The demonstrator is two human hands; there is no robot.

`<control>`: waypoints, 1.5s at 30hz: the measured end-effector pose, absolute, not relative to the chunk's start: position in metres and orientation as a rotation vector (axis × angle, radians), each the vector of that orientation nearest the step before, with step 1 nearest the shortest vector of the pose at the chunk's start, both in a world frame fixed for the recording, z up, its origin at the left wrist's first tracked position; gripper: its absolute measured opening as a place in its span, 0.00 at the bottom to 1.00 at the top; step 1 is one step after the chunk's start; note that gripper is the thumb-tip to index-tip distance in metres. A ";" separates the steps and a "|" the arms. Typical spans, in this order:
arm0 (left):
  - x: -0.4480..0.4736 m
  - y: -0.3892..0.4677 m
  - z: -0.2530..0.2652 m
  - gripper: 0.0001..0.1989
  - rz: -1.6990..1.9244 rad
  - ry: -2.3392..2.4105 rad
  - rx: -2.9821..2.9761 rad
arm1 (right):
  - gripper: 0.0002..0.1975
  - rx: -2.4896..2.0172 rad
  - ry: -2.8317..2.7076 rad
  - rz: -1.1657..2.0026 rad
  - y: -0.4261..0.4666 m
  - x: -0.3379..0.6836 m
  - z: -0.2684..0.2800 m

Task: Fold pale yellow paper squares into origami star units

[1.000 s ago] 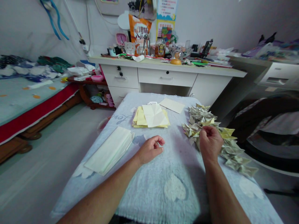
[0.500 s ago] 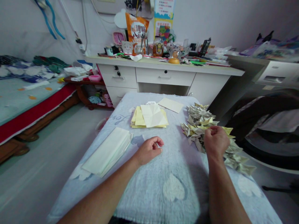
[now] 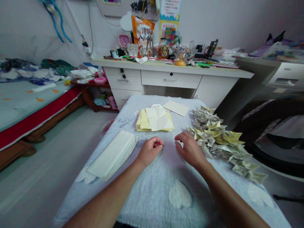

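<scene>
Both the left hand and the right hand are held, in the head view, over the middle of a cloth-covered counter, with bare cloth showing between their fingertips. The left fingers are curled inward, the thumb close to the forefinger; whether anything thin is pinched there cannot be told. The right fingers are parted and bent, with nothing seen in their grasp.

Beside the right hand, pointed folded pieces, grey and yellow, are laid in a long crowded heap; contact with the nearest points cannot be judged. Beyond the hands, a yellow paper stack is topped by a creased cream sheet, and a pale card is set behind it. To the left, white folded paper is laid slantwise, near the left hand but apart from it.

For careful paper handling, it is judged, the fingertips are best used lightly, the sheets taken singly by an edge, and creases pressed on flat cloth. The right wrist is best guided clear of the heap, since its thin points are probably easily bent.
</scene>
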State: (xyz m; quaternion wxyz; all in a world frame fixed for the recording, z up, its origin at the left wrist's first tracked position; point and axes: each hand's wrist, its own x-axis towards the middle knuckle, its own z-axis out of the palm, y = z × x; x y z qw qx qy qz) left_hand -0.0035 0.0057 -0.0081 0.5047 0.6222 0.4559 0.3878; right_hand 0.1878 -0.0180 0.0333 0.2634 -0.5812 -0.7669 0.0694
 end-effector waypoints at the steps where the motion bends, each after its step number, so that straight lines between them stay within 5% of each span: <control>1: -0.004 0.007 -0.009 0.05 0.955 1.123 1.485 | 0.06 -1.569 -2.150 0.225 -0.019 0.184 0.034; 13: -0.007 0.011 -0.012 0.04 1.153 1.193 1.319 | 0.21 -1.567 -2.324 -0.085 0.043 0.138 0.022; 23: -0.011 0.012 -0.015 0.06 1.147 1.243 1.400 | 0.07 -1.473 -2.161 -0.091 0.062 0.130 0.013; 32: -0.007 -0.006 0.001 0.29 1.444 1.483 1.973 | 0.09 -1.328 -2.259 -0.159 0.003 0.139 0.043; 37: -0.013 -0.011 0.004 0.13 1.204 1.357 2.181 | 0.10 -1.313 -2.295 -0.040 -0.029 0.151 0.044; 45: -0.016 -0.019 0.013 0.08 1.097 0.912 2.038 | 0.26 -1.341 -2.201 0.308 -0.035 0.218 0.024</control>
